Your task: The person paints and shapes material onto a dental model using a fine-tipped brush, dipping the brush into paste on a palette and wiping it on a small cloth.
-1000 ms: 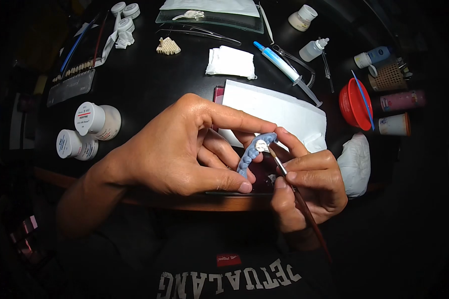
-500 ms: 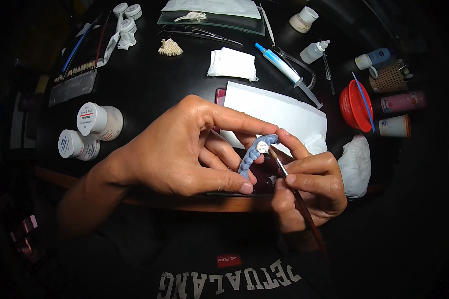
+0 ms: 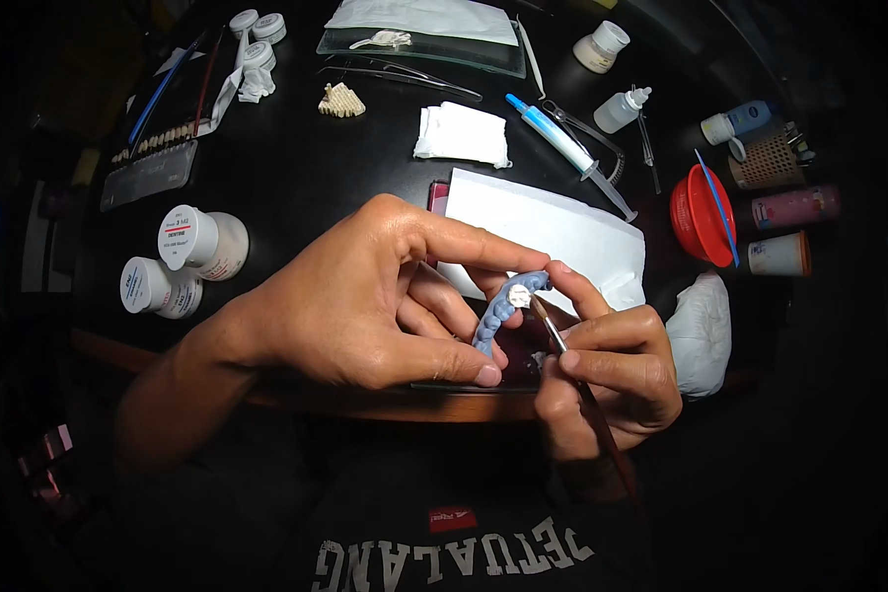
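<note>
My left hand (image 3: 365, 306) grips a blue-grey dental model (image 3: 491, 321), curved like a row of teeth, between thumb and fingers. On the model sits a white lump of material (image 3: 520, 295), shaped like a tooth. My right hand (image 3: 617, 370) pinches a fine paintbrush (image 3: 584, 387) with a dark red handle and metal collar. The brush tip is at the right side of the white lump; whether it touches I cannot tell. A fingertip of my right hand rests against the model's upper end. Behind both hands lies a white paper sheet (image 3: 553, 232).
Labelled jars (image 3: 202, 242) stand at left. Farther back are a folded white cloth (image 3: 461, 134), tweezers (image 3: 405, 74), a glass slab (image 3: 424, 44) and a blue syringe (image 3: 562, 138). At right are a red rubber bowl (image 3: 696, 217) and a wad of white tissue (image 3: 701, 335).
The brush and my right hand have shifted very slightly, with the tip still beside the white lump. My left hand keeps the model in nearly the same place. The view has tilted a little.
</note>
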